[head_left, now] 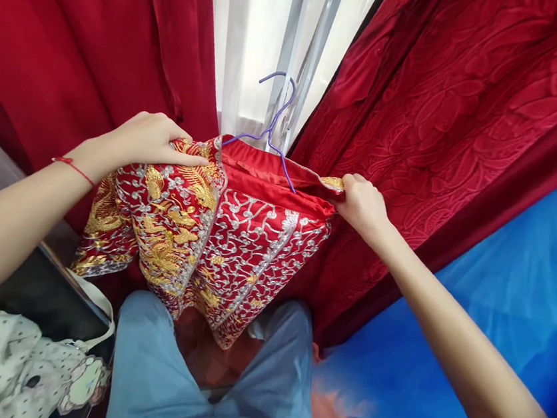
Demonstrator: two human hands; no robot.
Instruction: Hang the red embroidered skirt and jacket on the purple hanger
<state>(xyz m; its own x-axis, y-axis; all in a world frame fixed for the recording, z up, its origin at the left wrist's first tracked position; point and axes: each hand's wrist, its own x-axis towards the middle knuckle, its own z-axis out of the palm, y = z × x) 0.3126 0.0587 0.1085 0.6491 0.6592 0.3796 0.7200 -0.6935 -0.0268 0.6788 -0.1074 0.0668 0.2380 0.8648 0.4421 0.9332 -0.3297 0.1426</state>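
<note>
A red garment [234, 244] embroidered in gold and silver hangs spread in front of me, over my knees. A thin purple wire hanger [278, 125] sits inside its top opening, hook pointing up. My left hand [148, 140] grips the garment's left top edge, fingers closed over the embroidered cloth; a red string is round that wrist. My right hand [360, 201] pinches the right top corner, fingers closed on the cloth. The garment's lower hem drapes down between my legs in light blue trousers [149, 369].
Red curtains or gowns hang at left [77, 32] and right [459, 122], with a white sheer curtain and window frame [262, 39] between them. Blue fabric [498, 308] lies at right. A white dotted tote bag [14, 367] rests at lower left beside a dark surface.
</note>
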